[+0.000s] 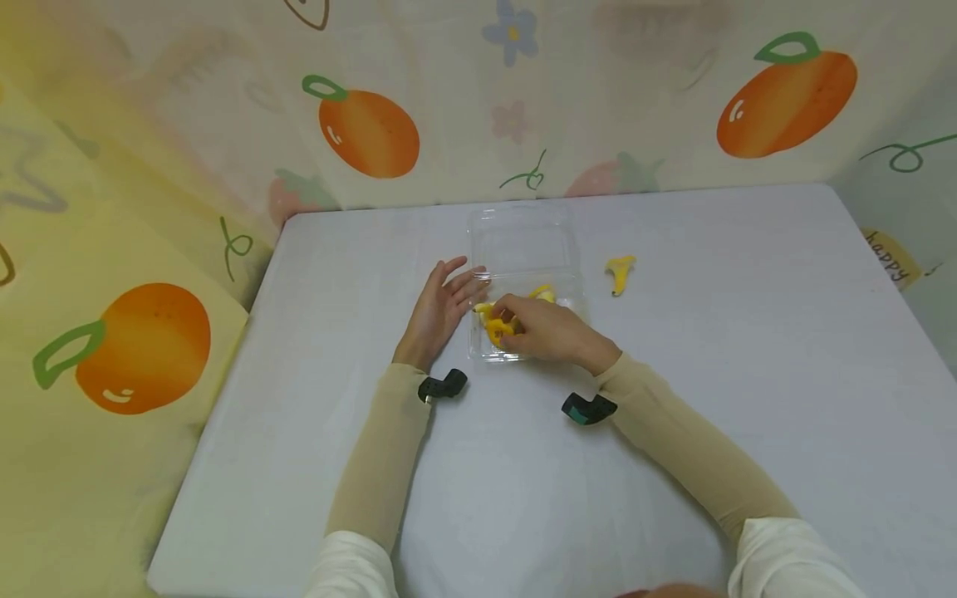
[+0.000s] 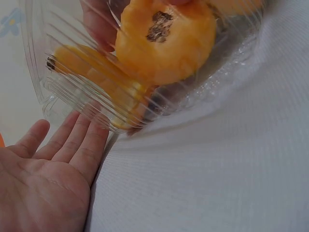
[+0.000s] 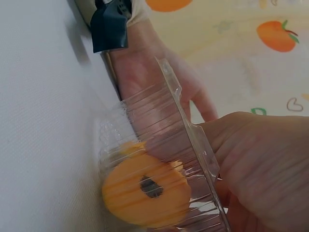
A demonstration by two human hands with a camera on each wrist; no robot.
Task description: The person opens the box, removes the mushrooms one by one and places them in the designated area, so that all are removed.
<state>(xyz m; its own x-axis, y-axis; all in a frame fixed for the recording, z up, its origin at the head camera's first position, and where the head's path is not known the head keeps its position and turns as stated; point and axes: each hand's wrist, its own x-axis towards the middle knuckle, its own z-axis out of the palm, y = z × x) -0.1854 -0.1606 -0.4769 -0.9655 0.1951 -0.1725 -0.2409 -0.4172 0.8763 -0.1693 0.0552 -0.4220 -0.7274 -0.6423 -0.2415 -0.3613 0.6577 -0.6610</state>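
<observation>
A clear plastic clamshell box (image 1: pixel 493 355) lies open on the table, its lid (image 1: pixel 523 237) folded back. My right hand (image 1: pixel 553 328) reaches into it. The thumb and fingers pinch a round orange-yellow fruit (image 2: pixel 166 43) with a rough brown scar. Beside that fruit, behind the ribbed wall, lies a yellow piece (image 2: pixel 87 63) with a dark tip. More pale yellow pieces (image 1: pixel 544 292) show further back in the box. My left hand (image 1: pixel 441 311), palm turned inward with fingers extended, is at the box's left side, fingertips at its wall.
A yellow piece (image 1: pixel 619 272), flared at one end and dark at the other, lies on the table right of the lid. The white-covered table (image 1: pixel 748 332) ends at a printed curtain (image 1: pixel 463 100) behind. Another curtain hangs at the left.
</observation>
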